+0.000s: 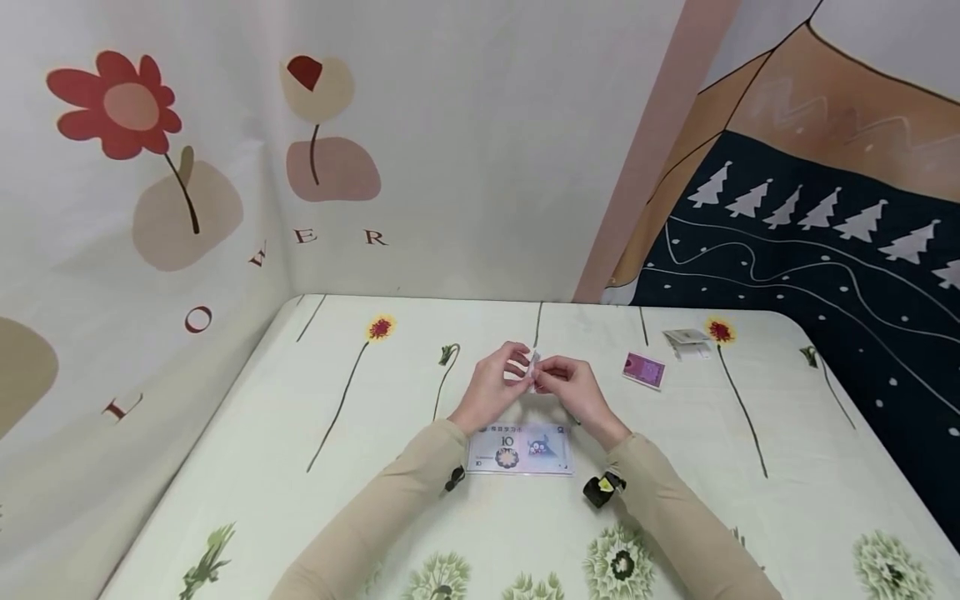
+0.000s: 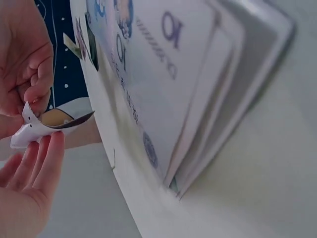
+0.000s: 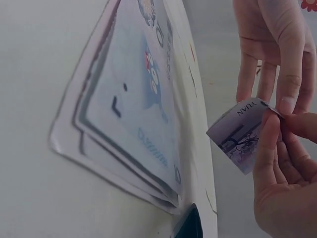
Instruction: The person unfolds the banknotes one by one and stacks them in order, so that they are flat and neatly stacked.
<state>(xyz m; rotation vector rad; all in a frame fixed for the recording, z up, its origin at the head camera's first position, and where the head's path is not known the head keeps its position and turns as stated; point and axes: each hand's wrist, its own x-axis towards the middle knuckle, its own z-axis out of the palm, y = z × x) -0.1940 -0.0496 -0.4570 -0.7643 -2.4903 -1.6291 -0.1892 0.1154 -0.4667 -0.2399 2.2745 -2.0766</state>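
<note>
Above the table, both hands hold one small play banknote (image 1: pixel 533 372), bent into a curve. My left hand (image 1: pixel 491 390) pinches its edge between thumb and fingers. The right hand (image 1: pixel 579 390) grips the same note with thumb and curled fingers. In the right wrist view the bent banknote (image 3: pixel 240 131) shows purple print and the word YUAN; its pale dotted side (image 2: pixel 37 135) faces the left wrist view. Below the hands lies a stack of play banknotes (image 1: pixel 520 462) with a 10 on top. Layered edges of that stack (image 2: pixel 198 99) show in the left wrist view.
To the right on the table lie a purple folded banknote (image 1: pixel 643 371) and, farther back, a pale folded banknote (image 1: pixel 687 342). The flower-print tablecloth (image 1: pixel 247 433) meets a printed curtain (image 1: pixel 480 167) at the back. Small black devices sit at both wrists.
</note>
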